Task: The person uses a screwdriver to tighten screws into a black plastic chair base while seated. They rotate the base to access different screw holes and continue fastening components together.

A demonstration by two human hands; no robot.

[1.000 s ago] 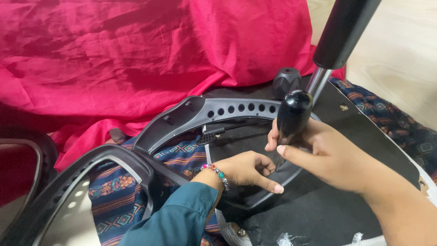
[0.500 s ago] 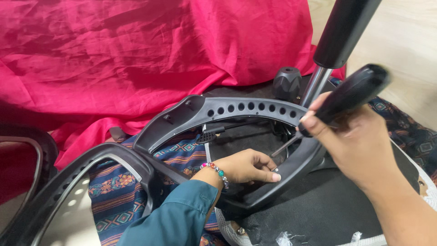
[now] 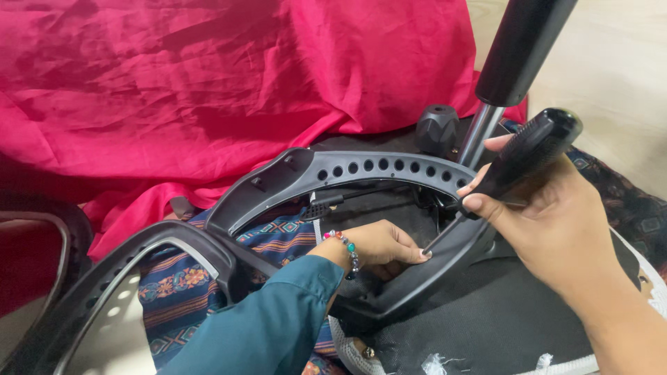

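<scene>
My right hand grips the black handle of a screwdriver. The tool is tilted, and its thin shaft runs down-left to the inside of a black curved chair armrest with a row of holes. My left hand, in a teal sleeve with a beaded bracelet, reaches under that armrest. Its fingertips pinch together right at the screwdriver's tip. Whether a screw sits between them is hidden.
The armrest lies on the black underside of a chair seat. A black and silver gas cylinder rises at upper right beside a black knob. Red cloth covers the back. Patterned fabric and a second armrest frame lie at left.
My right hand has swung the screwdriver from upright to a slant and shifted right, bringing its tip down to my left fingertips. The left hand has stayed under the armrest.
</scene>
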